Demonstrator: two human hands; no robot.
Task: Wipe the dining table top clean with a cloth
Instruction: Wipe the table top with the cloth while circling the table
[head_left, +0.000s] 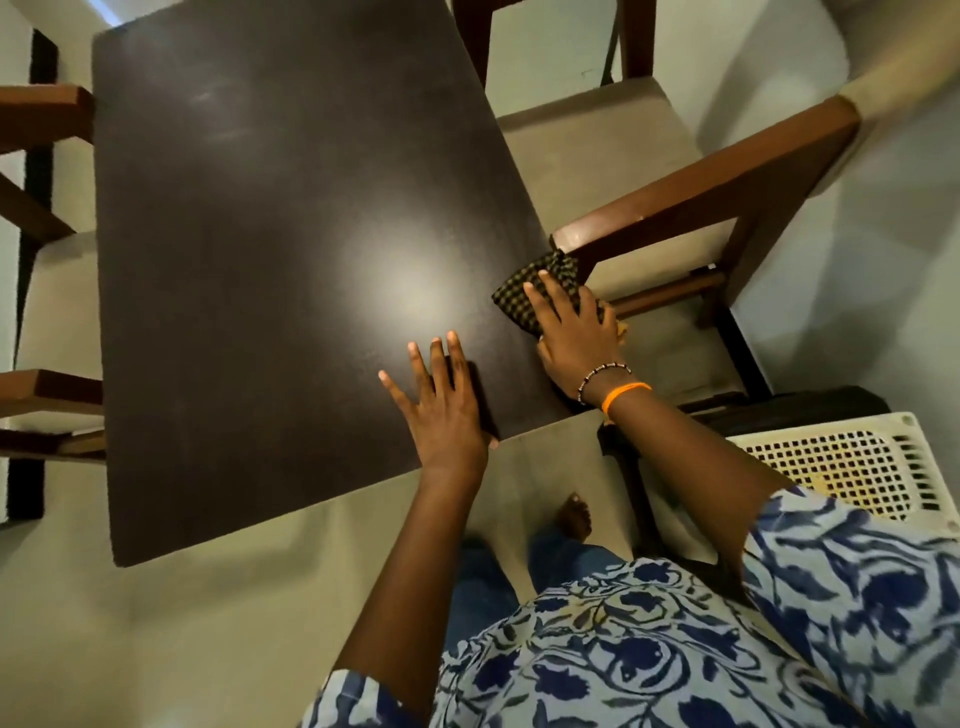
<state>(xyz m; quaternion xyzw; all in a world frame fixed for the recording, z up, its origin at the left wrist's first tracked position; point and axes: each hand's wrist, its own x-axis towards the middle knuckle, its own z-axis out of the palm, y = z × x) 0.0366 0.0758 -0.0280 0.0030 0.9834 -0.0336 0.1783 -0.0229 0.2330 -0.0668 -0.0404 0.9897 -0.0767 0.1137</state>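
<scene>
The dark brown dining table top (249, 270) fills the left and middle of the view, seen from above. A dark checked cloth (524, 283) lies at the table's right edge, partly hanging past it. My right hand (569, 338) presses flat on the cloth with straight, spread fingers. My left hand (441, 410) rests flat on the table near its front right corner, fingers straight and spread, holding nothing.
A wooden chair with a beige seat (670, 218) stands tight against the table's right side, its back rail near the cloth. More chair parts (41, 395) show at the left. A white perforated plastic stool (852, 462) sits on the floor at the right. My bare foot (574, 517) is below the corner.
</scene>
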